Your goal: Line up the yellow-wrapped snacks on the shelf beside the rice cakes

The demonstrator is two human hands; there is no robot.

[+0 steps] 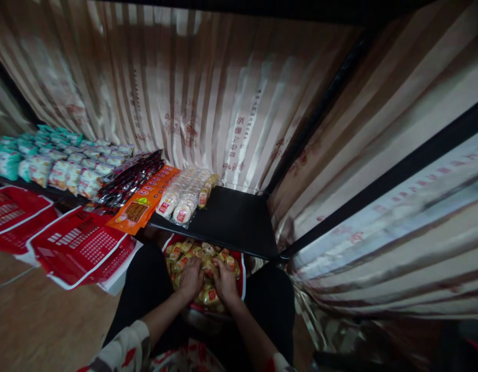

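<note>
Between my knees stands a red bag with a white edge (243,281), full of small yellow wrapped snacks (210,296). Both hands reach into it. My left hand (191,279) rests among the snacks with its fingers bent over them. Beside it, my right hand (225,282) touches the snacks too, fingertips turned inward. The fingertips of both hands are partly hidden, so I cannot make out a firm hold. Just beyond, at the shelf's edge, a short row of the same yellow snacks (203,197) lies beside white round packaged snacks (184,211).
The black shelf (239,219) runs left, bearing an orange packet (140,206), dark shiny packets (126,178), and white and teal bags (40,168). Red bags (82,245) stand below on the left. Pleated curtains (208,103) hang behind; a black frame bar (378,186) slants at right.
</note>
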